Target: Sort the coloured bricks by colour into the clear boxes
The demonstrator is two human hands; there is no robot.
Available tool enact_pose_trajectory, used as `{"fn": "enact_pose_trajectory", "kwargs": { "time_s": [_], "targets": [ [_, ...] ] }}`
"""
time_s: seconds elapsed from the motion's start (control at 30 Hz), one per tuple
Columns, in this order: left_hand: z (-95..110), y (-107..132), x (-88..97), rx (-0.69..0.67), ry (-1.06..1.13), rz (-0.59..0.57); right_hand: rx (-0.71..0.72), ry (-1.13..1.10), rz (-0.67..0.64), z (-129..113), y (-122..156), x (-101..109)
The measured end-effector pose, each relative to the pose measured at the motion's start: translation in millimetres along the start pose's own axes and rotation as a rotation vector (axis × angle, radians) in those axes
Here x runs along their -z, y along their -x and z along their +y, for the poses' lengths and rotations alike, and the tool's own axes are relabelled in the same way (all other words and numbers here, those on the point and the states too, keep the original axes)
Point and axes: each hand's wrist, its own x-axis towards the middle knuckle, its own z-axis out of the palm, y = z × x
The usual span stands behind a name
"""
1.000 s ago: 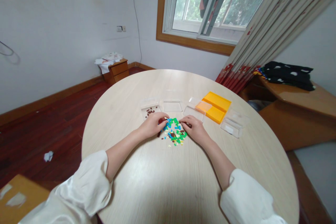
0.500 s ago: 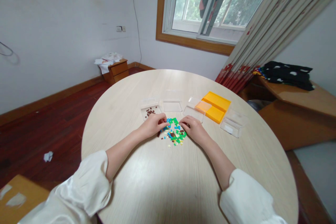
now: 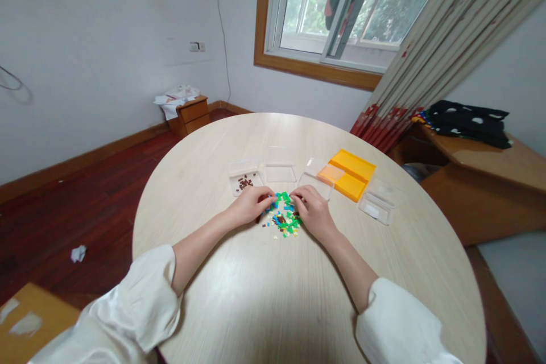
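A cream, red-patterned fabric curtain (image 3: 435, 45) hangs beside a wood-framed sliding window (image 3: 315, 17); crumpled white paper (image 3: 78, 253) lies on dark-red floorboards (image 3: 111, 193)

There are two hands, one left hand (image 3: 251, 205) and one right hand (image 3: 315, 213), at one tabletop (image 3: 256, 284). Four clear plastic boxes (image 3: 280, 173) and one yellow tray (image 3: 359, 167) are there. The loose coloured pieces (image 3: 290, 223) make one heap, too small and crowded to count, as are the brown pieces (image 3: 245, 183) inside one box. Beyond are one window (image 3: 298, 11), one curtain (image 3: 422, 40) and one small cabinet (image 3: 196, 112).
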Motion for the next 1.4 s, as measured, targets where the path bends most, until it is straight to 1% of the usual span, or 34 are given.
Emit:
{"fn": "enact_pose_trajectory", "kwargs": {
  "time_s": [0.1, 0.2, 0.3, 0.43, 0.53, 0.7, 0.83, 0.93, 1.23, 1.3, 1.4],
  "targets": [
    [3.7, 1.6, -1.3, 0.005, 0.086, -0.065, 0.037, -0.048, 0.023, -11.2, 1.1, -4.4],
    [7.9, 3.5, -2.8, 0.076, 0.242, -0.16, 0.058, -0.09, 0.033, -18.3, 2.5, -7.5],
    [10.6, 3.8, -3.6, 0.131, 0.366, -0.2, 0.083, -0.111, 0.038, -21.2, 2.8, -8.2],
    [10.2, 2.4, -4.0, 0.187, 0.438, -0.193, 0.116, -0.144, 0.04, -20.7, 2.6, -7.7],
    [8.7, 1.7, -3.8, 0.197, 0.448, -0.184, 0.104, -0.185, 0.028, -19.8, 2.6, -7.8],
    [8.0, 1.0, -2.3, 0.181, 0.434, -0.154, -0.003, -0.249, 0.002, -19.8, 3.0, -9.1],
    [8.1, 0.3, -1.8, 0.162, 0.426, -0.123, -0.14, -0.284, 0.052, -18.6, 4.0, -10.8],
    [7.9, -0.3, -2.3, 0.181, 0.435, -0.107, -0.2, -0.291, 0.072, -18.3, 4.4, -11.0],
    [14.0, -2.9, -0.6, 0.313, 0.605, -0.048, -0.15, -0.279, 0.064, -18.9, 5.2, -12.1],
    [14.2, -3.4, -0.7, 0.336, 0.651, -0.057, -0.146, -0.271, 0.054, -18.7, 5.5, -12.6],
    [11.2, -3.6, -2.1, 0.344, 0.693, -0.103, -0.154, -0.259, 0.056, -18.6, 5.8, -12.7]
  ]
}}
